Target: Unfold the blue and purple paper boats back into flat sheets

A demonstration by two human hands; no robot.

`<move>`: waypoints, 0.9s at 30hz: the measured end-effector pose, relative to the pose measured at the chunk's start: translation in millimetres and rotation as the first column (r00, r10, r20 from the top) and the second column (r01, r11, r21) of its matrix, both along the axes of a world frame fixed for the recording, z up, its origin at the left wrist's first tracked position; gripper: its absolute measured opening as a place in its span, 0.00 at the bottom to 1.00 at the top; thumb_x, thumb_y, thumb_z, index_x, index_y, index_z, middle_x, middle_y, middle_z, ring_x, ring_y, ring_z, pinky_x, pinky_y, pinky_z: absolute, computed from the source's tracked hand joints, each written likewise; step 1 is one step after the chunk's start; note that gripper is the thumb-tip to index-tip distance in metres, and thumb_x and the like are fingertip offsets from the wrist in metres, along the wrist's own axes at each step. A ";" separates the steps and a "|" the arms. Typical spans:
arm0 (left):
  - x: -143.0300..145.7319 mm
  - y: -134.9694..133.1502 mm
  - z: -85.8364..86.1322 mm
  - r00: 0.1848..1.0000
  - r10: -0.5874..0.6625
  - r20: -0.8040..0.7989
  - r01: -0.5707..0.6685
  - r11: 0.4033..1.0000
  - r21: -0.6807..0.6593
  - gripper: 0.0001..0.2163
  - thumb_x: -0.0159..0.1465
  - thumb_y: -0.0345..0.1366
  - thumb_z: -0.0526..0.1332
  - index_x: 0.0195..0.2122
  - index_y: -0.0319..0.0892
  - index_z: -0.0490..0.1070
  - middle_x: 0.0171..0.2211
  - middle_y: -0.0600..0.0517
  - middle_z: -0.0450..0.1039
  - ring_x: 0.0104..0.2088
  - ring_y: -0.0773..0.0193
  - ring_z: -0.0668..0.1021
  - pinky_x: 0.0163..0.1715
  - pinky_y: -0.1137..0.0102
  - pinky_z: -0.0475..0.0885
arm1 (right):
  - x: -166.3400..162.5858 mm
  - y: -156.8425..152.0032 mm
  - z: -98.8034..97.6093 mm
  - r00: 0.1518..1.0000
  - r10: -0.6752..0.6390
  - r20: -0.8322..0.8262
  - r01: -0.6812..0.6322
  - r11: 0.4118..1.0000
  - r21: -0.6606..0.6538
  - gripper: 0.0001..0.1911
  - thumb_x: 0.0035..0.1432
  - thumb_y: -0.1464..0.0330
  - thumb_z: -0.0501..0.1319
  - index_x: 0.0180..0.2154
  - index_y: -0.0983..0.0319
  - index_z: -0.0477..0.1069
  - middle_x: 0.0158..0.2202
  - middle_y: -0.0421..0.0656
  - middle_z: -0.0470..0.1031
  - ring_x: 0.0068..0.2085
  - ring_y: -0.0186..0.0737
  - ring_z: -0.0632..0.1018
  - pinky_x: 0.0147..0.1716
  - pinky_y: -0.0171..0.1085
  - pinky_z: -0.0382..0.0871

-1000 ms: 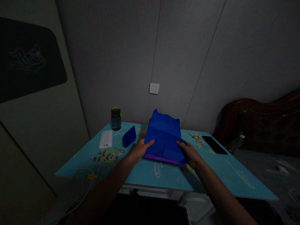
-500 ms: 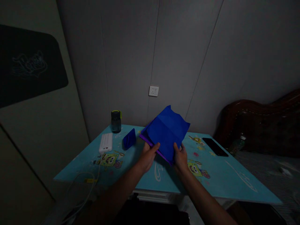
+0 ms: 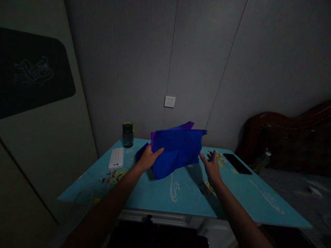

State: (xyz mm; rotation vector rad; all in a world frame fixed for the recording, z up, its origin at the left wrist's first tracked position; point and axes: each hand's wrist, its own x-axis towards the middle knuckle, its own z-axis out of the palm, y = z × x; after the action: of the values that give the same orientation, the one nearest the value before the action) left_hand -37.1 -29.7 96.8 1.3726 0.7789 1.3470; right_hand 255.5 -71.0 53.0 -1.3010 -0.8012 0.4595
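Observation:
Above the middle of the table, my left hand (image 3: 149,157) grips the left edge of several blue and purple sheets of paper (image 3: 178,146), its thumb lying on the blue front sheet. The sheets are creased and sag toward the right, and purple edges show behind the blue. My right hand (image 3: 211,167) is just off the right end of the sheets, fingers apart, with nothing in it. A folded blue paper piece (image 3: 139,152) stands behind my left hand, partly hidden by it.
A dark water bottle (image 3: 128,135) stands at the back left, with a white power bank (image 3: 116,158) and its cable in front. On the right lies a black phone (image 3: 237,163). The light blue table (image 3: 160,196) meets a grey wall with a socket (image 3: 170,101).
My right hand has let go of the sheets and moved right, opening. My left hand has shifted left, keeping hold, and the sheets have turned and now droop sideways.

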 end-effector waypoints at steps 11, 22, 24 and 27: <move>-25.2 11.3 -25.8 0.961 -0.202 -0.187 0.202 0.979 -0.016 0.28 0.47 0.41 0.75 0.48 0.41 0.73 0.47 0.44 0.79 0.48 0.50 0.80 0.53 0.55 0.73 | 42.7 -15.8 3.5 0.931 0.365 -0.026 -0.366 0.930 -0.030 0.47 0.41 0.50 0.73 0.61 0.56 0.62 0.58 0.48 0.72 0.61 0.51 0.70 0.62 0.53 0.59; -27.8 12.3 -36.5 0.971 -0.217 -0.097 0.213 0.976 -0.048 0.30 0.43 0.40 0.75 0.49 0.41 0.73 0.47 0.44 0.79 0.49 0.49 0.79 0.54 0.53 0.72 | 31.8 -20.1 8.4 0.862 0.505 0.046 -0.506 0.862 0.010 0.45 0.36 0.48 0.74 0.55 0.58 0.69 0.56 0.50 0.74 0.56 0.55 0.74 0.58 0.51 0.65; -29.5 12.0 -38.1 0.972 -0.221 -0.082 0.217 0.975 -0.047 0.31 0.43 0.40 0.76 0.50 0.41 0.72 0.47 0.43 0.78 0.49 0.48 0.79 0.54 0.53 0.71 | 33.2 -21.6 6.1 0.847 0.529 0.043 -0.530 0.848 0.014 0.43 0.37 0.48 0.74 0.53 0.58 0.70 0.56 0.51 0.74 0.55 0.54 0.74 0.56 0.50 0.68; -29.9 12.7 -40.2 0.977 -0.203 -0.068 0.201 0.979 -0.047 0.34 0.43 0.40 0.76 0.52 0.41 0.71 0.49 0.43 0.78 0.50 0.47 0.78 0.54 0.54 0.71 | 29.7 -25.6 5.4 0.893 0.448 0.048 -0.449 0.893 0.013 0.39 0.37 0.51 0.75 0.51 0.59 0.72 0.53 0.50 0.75 0.53 0.54 0.75 0.56 0.50 0.67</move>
State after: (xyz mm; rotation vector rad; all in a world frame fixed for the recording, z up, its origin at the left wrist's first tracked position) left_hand -67.0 -17.0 56.6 1.4351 0.6899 1.1234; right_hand 285.2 -96.6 58.3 -1.1017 -1.1494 0.7886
